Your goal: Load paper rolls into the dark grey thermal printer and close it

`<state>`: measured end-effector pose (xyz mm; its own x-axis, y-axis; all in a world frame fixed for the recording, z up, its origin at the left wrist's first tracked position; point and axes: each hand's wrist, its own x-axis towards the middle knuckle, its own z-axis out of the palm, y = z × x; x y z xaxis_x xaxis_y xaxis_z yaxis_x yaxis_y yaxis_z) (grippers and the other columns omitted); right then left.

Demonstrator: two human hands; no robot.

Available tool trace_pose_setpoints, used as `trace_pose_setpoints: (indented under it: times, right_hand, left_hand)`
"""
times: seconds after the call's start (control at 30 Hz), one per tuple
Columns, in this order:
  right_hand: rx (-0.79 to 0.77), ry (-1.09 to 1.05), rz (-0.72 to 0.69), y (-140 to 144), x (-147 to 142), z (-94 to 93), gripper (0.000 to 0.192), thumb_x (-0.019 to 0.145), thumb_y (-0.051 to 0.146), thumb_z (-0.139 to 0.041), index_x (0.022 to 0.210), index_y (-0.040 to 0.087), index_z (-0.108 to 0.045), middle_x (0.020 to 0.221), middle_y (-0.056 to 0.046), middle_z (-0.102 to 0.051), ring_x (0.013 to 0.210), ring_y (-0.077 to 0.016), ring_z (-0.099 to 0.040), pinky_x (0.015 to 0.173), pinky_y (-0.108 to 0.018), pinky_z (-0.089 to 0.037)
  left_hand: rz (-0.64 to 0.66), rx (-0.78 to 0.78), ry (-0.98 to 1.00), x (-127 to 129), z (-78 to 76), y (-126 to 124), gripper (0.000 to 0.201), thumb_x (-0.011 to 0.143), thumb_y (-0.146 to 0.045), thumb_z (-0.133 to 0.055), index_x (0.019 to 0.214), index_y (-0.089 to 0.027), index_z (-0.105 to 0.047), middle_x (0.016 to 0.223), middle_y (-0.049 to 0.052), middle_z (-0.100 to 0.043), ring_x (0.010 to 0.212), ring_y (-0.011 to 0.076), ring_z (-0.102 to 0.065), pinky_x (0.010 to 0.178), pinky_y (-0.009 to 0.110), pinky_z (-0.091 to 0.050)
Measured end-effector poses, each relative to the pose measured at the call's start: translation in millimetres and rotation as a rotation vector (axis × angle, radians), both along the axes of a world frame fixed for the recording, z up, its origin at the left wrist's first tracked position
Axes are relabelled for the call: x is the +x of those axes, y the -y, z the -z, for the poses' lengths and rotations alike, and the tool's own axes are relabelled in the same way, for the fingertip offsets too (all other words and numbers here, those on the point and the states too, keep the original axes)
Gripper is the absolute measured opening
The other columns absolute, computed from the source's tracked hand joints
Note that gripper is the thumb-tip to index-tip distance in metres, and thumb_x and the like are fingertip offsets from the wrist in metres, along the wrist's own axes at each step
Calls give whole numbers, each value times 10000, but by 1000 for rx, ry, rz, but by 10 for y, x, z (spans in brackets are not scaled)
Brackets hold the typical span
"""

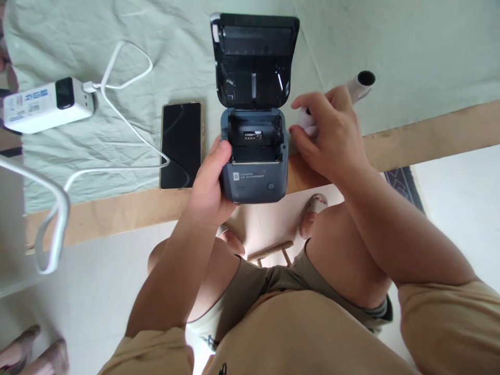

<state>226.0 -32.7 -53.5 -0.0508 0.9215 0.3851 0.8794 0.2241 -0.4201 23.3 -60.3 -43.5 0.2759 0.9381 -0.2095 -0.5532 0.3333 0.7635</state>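
Observation:
My left hand [213,179] is closed around the left side of a dark blue-grey label printer [254,179], its thumb on the upper edge. The printer's black lid [253,62] is swung up and back. Inside, the roll bay shows a small printed sticker and no roll. Just right of the printer, my right hand [330,127] pinches a small white paper roll [307,121] between thumb and fingers; the hand covers part of it. Beyond those knuckles lies another white roll [361,86], its dark hollow core facing up.
A smartphone [182,145] with a dark screen lies left of the printer. Further left, a white power bank [49,104] has a white cable [113,104] looping across the green cloth [422,62] and over the phone. The wooden table edge [429,130] runs along the front.

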Motion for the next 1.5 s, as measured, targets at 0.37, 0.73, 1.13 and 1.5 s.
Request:
trace_pose_setpoints:
  times: [0.37,0.73,1.13,1.5]
  right_hand:
    - [274,-678,-194,-30,52,-62,262,870,343,-629,1105,242,-574,907,-3,-615,811,-121,-625,756,-317,-551]
    - [494,-162,-467,152,-302,-266,410,824,174,-531,1215,293,-514,1100,4,-687,1013,-188,-664,850,-361,-577]
    - [263,-121,-389,215,-310,-288,244,740,23,-566,874,227,-558,1019,20,-741,975,-139,-710,836,-314,-517]
    - [448,-138,-475,246,-317,-241,23,798,252,-659,810,263,-642,871,18,-693,806,-182,-633,723,-384,-473]
  left_hand:
    - [-6,22,4,3,36,-5,234,921,-378,-528,993,-200,-662,1056,3,-729,1292,210,-580,1007,306,-531]
    - [-12,200,-121,14,62,33,329,874,-439,-629,1141,-246,-636,1131,16,-698,1356,268,-515,996,339,-549]
    - [28,155,-148,18,1,58,253,904,-390,-595,1120,-260,-611,1135,0,-690,1387,228,-477,1057,335,-509]
    - [-1,124,-63,14,15,44,299,873,-445,-614,1086,-235,-615,970,13,-690,1128,203,-654,881,281,-554]
